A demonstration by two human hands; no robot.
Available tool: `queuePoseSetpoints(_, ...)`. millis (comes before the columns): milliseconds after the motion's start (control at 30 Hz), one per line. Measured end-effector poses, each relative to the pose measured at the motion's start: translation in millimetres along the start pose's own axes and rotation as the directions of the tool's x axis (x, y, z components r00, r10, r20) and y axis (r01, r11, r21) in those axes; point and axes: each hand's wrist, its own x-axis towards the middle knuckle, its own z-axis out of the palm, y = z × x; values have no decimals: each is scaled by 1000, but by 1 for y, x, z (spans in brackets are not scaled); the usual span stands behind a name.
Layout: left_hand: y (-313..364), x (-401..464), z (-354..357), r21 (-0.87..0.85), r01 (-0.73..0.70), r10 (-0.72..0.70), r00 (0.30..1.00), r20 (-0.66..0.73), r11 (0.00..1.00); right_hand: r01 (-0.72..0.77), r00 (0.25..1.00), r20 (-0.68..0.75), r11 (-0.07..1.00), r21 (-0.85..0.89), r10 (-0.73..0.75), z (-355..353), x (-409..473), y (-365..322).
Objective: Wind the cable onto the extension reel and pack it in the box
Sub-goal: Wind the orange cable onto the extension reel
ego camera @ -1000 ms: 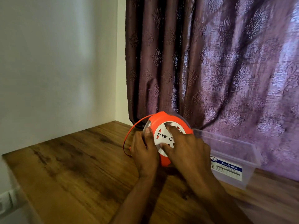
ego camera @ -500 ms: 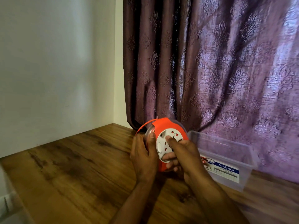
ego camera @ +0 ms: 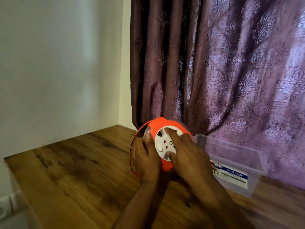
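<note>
Head view: my left hand (ego camera: 146,160) grips the rim of the orange extension reel (ego camera: 165,146), which stands on edge on the wooden surface (ego camera: 82,171), thumb laid against its clear side. My right hand (ego camera: 186,154) spreads wide over the white socket hub (ego camera: 165,144), fingertips pressing into its recesses to turn it. A loop of orange cable (ego camera: 133,146) hangs slack outside the reel on the left, its end near the surface. The clear plastic box (ego camera: 234,162) sits just beside the reel on the right, against the curtain (ego camera: 214,63). I judge the slack loop could snag or wind unevenly if the hub turns without tension, and the reel could roll if the left grip loosens.
</note>
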Motion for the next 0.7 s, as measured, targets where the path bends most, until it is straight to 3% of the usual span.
queuePoseSetpoints(233,4,0,0,-27,42,-42,999,13,999,31,998,58,999,9,-31,5,2,2)
queuePoseSetpoints(433,6,0,-1,-25,32,-31,999,22,999,22,998,-58,999,-24,-23,7,0,5)
queuePoseSetpoints(700,5,-2,-1,-33,23,-22,999,37,999,-107,989,-97,991,75,114,14,-3,0)
